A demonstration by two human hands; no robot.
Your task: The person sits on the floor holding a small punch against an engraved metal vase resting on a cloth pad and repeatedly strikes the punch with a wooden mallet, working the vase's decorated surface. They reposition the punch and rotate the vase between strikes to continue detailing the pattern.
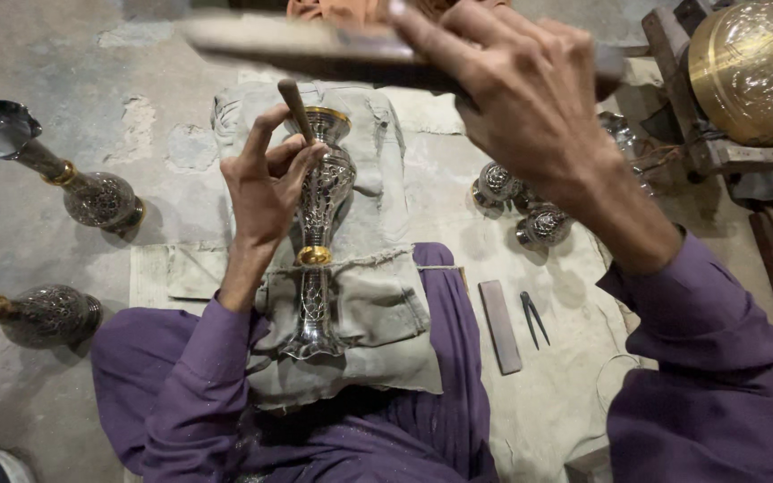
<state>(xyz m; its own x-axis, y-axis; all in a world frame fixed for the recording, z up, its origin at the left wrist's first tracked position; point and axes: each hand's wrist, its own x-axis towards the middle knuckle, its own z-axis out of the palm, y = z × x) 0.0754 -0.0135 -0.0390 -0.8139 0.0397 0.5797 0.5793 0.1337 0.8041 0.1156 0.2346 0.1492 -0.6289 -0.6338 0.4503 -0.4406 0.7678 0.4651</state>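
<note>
**Vase Engraved on Grey Cloth**

While a punch [295, 107] is gripped in the left hand [266, 179], its tip is set against the vase [319, 224], which lies on grey cloth [378, 295] across the lap. A blurred hammer [306, 49] is clenched in the raised right hand [521, 98], far above the vase. No labels are seen. A flat stone [500, 326] and dividers [534, 317] lie right; two vases [91, 197] are laid left.

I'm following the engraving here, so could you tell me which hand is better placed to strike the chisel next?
Probably the right hand: it holds the hammer raised above the chisel, while the left hand steadies that chisel against the vase.
</note>
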